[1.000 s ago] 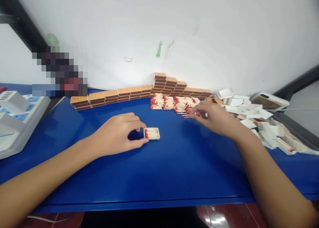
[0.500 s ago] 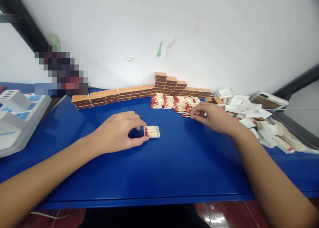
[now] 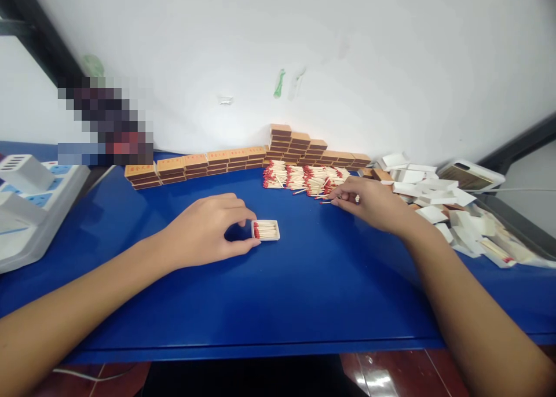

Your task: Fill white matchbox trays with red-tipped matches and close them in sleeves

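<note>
A small white matchbox tray lies on the blue table, with red-tipped matches side by side inside it. My left hand grips the tray's left end between thumb and forefinger. My right hand is at the right front edge of a heap of loose matches, its thumb and fingertips pinched at a match whose red head points left. The curled fingers hide part of what they hold.
Stacked orange-brown matchboxes line the wall behind. White empty trays are piled on the right, near a phone-like white object. A power strip with plugs stands at the left. The table's front edge runs below.
My right hand stays at the heap with fingers slightly shifted. A match at the heap's front edge now sticks out to the left. My left hand and the tray keep their place.
</note>
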`<action>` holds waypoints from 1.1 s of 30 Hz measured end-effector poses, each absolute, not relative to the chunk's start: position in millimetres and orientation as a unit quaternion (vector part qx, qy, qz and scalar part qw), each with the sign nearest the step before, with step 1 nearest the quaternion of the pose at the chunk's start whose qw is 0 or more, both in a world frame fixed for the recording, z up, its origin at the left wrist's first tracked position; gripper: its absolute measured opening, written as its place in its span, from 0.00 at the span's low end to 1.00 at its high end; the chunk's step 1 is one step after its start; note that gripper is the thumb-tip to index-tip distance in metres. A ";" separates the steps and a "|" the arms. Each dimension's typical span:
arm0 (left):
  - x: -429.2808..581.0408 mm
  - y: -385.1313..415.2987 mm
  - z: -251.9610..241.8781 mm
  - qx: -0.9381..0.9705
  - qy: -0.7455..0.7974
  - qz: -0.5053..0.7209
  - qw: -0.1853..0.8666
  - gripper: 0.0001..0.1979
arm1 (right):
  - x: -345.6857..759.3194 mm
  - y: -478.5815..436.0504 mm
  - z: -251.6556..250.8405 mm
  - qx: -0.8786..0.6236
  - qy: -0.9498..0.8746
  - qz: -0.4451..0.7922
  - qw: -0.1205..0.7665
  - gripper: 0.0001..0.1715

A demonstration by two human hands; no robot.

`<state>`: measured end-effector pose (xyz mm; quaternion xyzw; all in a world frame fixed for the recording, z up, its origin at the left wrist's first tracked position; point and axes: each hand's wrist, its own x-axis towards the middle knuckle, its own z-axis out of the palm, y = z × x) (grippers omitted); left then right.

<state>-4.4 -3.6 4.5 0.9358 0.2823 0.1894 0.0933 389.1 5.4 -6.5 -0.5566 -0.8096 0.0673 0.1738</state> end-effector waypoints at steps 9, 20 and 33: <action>-5.6 -3.4 4.0 0.936 0.283 0.185 0.094 0.11 | 376.4 5.4 -10.4 -0.552 -0.811 0.087 0.170 0.12; -4.7 -4.8 4.8 0.938 0.278 0.183 0.102 0.10 | 363.5 3.4 -12.8 -0.539 -0.814 0.115 0.182 0.15; -5.0 -5.0 3.7 0.937 0.280 0.181 0.101 0.11 | 365.9 4.3 -15.2 -0.554 -0.800 0.127 0.190 0.18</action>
